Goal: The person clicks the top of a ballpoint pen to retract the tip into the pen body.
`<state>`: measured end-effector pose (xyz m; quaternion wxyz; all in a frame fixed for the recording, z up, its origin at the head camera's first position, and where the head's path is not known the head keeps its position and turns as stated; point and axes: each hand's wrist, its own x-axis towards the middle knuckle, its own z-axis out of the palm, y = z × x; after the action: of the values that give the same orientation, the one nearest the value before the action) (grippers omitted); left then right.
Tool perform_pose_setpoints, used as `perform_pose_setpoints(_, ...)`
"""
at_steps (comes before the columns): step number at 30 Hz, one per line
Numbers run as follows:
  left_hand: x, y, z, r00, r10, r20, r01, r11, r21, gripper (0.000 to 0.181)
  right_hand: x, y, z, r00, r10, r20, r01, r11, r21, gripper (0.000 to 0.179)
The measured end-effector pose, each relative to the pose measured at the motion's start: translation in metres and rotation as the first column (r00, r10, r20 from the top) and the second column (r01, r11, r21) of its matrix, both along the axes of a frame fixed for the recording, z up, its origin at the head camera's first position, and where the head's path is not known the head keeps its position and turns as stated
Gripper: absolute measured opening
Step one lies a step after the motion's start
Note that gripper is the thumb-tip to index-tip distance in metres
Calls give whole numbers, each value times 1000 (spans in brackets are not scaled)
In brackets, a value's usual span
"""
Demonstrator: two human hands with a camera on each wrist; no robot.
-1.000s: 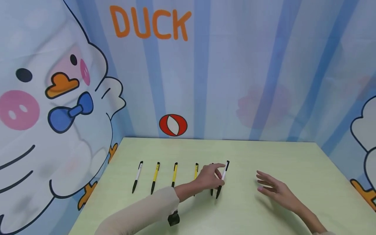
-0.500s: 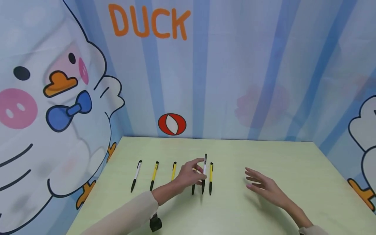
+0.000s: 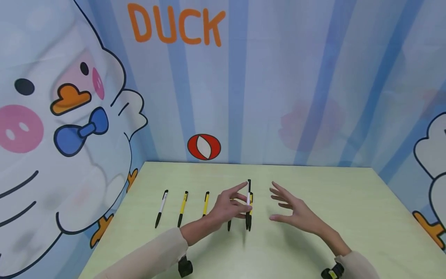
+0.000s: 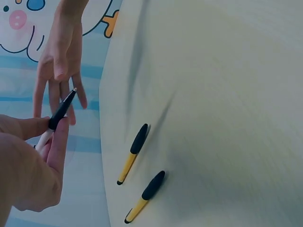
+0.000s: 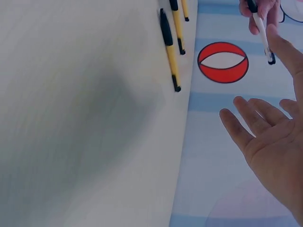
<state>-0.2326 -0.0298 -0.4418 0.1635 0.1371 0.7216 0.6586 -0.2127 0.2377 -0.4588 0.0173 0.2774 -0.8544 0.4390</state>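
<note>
In the head view my left hand (image 3: 226, 207) pinches a white ballpoint pen (image 3: 248, 197) with a black grip, raised above the table. The left wrist view shows thumb and finger on its black grip (image 4: 59, 116), the metal tip pointing away from them. To its right, my right hand (image 3: 297, 213) hovers with fingers spread and holds nothing; the palm (image 5: 274, 151) faces the pen across a gap. A yellow pen (image 3: 251, 198) lies just behind the held one, partly covered. Another yellow pen (image 3: 229, 225) is mostly hidden by my left hand.
Left of the hands, a white pen (image 3: 162, 209) and two yellow pens (image 3: 183, 208) (image 3: 206, 202) lie in a spaced row on the pale table (image 3: 324, 186). A striped cartoon backdrop (image 3: 258, 97) rises along the table's back edge.
My left hand has carried the white pen leftward from the row's right end and tilted it more upright. The right hand has come left, toward the pen, its fingers spreading wider.
</note>
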Motion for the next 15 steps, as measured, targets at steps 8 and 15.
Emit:
perform_pose_setpoints(8, 12, 4, 1, 1000, -11, 13, 11, 999, 30, 76, -6, -27, 12, 992, 124, 11, -124, 992, -31, 112)
perform_pose_setpoints(15, 13, 6, 1, 999, -39, 20, 37, 995, 91, 76, -10, -37, 15, 986, 167, 20, -166, 985, -37, 113)
